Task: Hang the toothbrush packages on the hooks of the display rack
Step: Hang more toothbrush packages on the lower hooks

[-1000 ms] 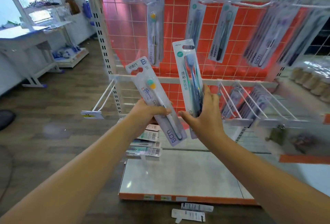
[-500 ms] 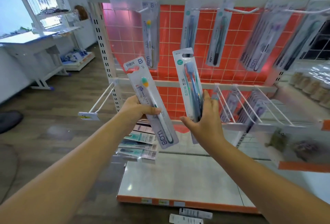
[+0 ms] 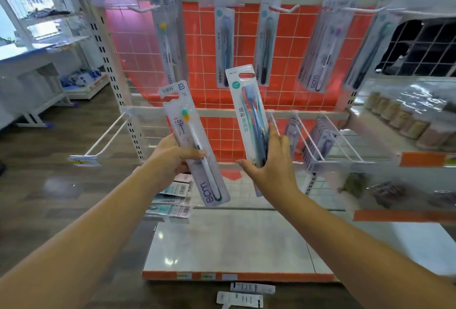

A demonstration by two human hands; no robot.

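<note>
- A person stands before a display rack (image 3: 118,67) with an orange grid back panel, one toothbrush package raised in each hand.
- The left hand (image 3: 170,158) grips a single-brush package (image 3: 195,143) by its lower half, fingers curled behind, thumb across the front; the card leans top-left, in front of the rack's middle rail.
- The right hand (image 3: 270,160) grips a twin-brush package (image 3: 249,116) near its bottom edge, fingers wrapped round the right side; it stands nearly upright, its hang hole below the rack's top row of hung packages.
- Both forearms reach forward and up toward the rack, wrists apart.
- An empty white hook (image 3: 106,138) juts from the rack's left post.
- To hang well, I judge: hold each card low, square the hang hole to the hook tip, and slide it straight back.
- Spare packages (image 3: 172,200) lie stacked at the rack's base shelf, below the left hand.
</note>
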